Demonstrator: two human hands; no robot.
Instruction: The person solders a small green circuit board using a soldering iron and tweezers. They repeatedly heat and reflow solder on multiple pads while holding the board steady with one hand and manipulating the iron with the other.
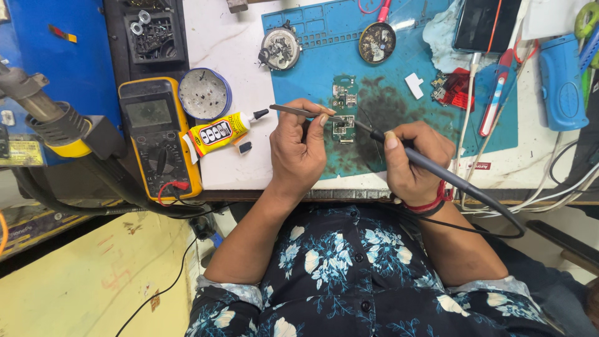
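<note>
- Small green circuit board (344,126) lies at centre frame on the blue mat (312,68), between both hands.
- Left hand (298,150) pinches metal tweezers (293,110) in closed fingers; the tips reach to the board's upper edge.
- Right hand (413,163) is wrapped, pen-style, around a dark soldering iron (430,165); its tip sits at the board's right side. Contact too small to tell.
- Step in hand, as I judge it: soldering work on the board, tweezers steadying a part. The next move calls for a steady tip and light pressure.
- Mat: rubbery, scorched dark around the board. A second green board (344,95) just above.
- Upper centre: two round metal tins (377,42).
- Left: yellow glue tube (219,131), yellow multimeter (159,134), round blue-rimmed dish (204,93).
- Far left: hot-air nozzle (43,112), ribbed hose.
</note>
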